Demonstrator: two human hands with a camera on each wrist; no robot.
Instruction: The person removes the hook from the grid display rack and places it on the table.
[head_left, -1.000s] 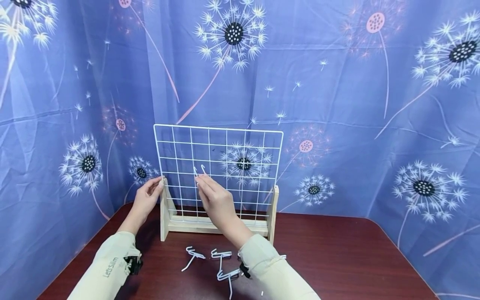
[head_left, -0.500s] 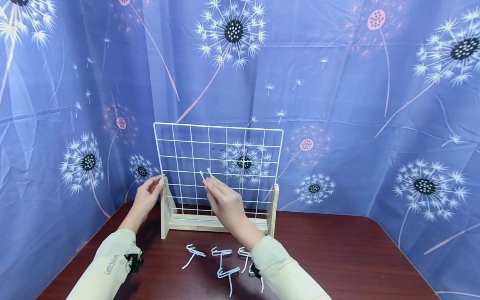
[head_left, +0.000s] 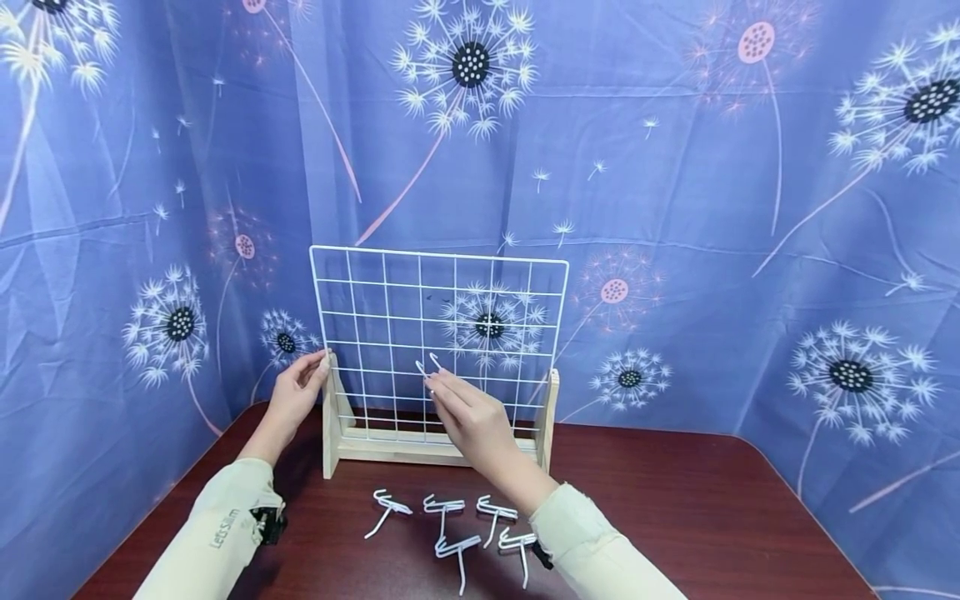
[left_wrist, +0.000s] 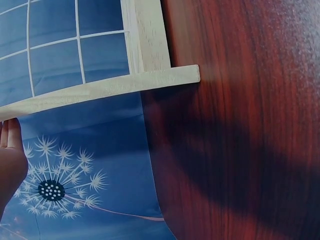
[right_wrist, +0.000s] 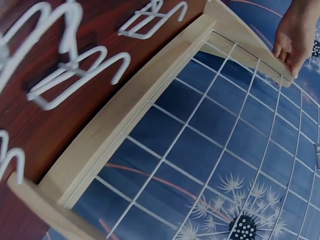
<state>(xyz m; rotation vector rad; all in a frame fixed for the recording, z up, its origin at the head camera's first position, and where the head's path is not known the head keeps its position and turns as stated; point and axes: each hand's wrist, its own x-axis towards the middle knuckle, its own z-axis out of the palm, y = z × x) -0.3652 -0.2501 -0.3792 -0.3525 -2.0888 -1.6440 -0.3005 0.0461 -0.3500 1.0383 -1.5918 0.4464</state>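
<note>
A white wire grid panel (head_left: 438,253) stands upright in a pale wooden stand (head_left: 390,452). My left hand (head_left: 295,393) pinches the top of the stand's left post (head_left: 330,433), and the left wrist view shows fingertips (left_wrist: 14,134) against that post. In front of the grid's middle, my right hand (head_left: 474,418) pinches a white wire hook (head_left: 421,367). Two bent ends of this hook stick up beyond the fingers; the rest is hidden by the hand. Whether those ends touch the grid I cannot tell.
Several more white wire hooks (head_left: 457,546) lie on the dark red tabletop (head_left: 675,517) in front of the stand, the rightmost one (head_left: 517,542) close to my right sleeve. Behind the table hangs a blue dandelion-print curtain (head_left: 630,192).
With the hook, my right hand has moved right and slightly down across the front of the grid. The left hand stays at the post. Hooks behind the right sleeve have come into view.
</note>
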